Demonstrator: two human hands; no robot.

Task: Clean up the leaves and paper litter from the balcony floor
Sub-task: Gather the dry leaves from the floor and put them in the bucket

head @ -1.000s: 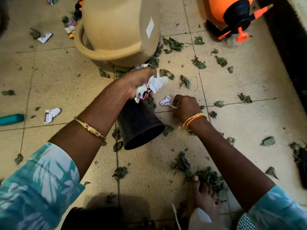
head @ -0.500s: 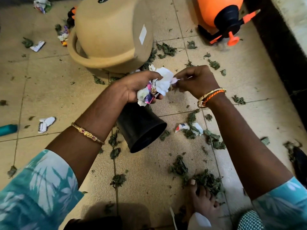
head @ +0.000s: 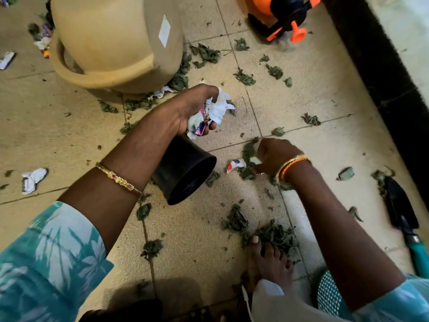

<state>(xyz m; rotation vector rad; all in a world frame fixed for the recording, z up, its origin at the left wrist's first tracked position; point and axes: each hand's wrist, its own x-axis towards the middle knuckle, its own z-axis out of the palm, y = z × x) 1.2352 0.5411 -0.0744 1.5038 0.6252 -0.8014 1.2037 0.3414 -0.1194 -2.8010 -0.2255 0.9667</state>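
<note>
The right hand, fingers curled, reaches the paper scrap; the left hand grips crumpled paper. It should pinch cleanly, avoiding leaves.

A home balcony used for potting plants; beige floor tiles lie under both hands; a big tan pot lies tipped over beyond the left hand; an orange sprayer stands beyond the right hand; a trowel lies to its right.
</note>
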